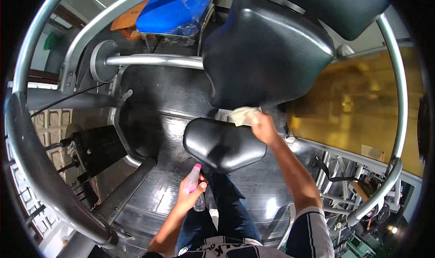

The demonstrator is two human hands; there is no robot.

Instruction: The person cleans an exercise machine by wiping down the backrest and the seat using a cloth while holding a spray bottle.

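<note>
In my left hand (190, 193) is a small clear plastic spray bottle (199, 203) with a pink top, held low in front of my legs. A pale cream cloth (239, 116) is gripped in my right hand (262, 125), which is slightly blurred. The cloth lies at the far edge of a small black padded cushion (221, 144), just below a larger black padded seat (268, 54). Whether the cloth touches the larger seat I cannot tell. Both pads have a smooth, shiny cover and seem part of one exercise machine.
Curved metal tubes (396, 88) arch around both sides of me. A silver bar with a round grey disc (102, 60) joins the machine on the left. Behind stands a blue chair seat (173, 13) partly in clear plastic. A yellowish reflective panel (346, 105) is at right.
</note>
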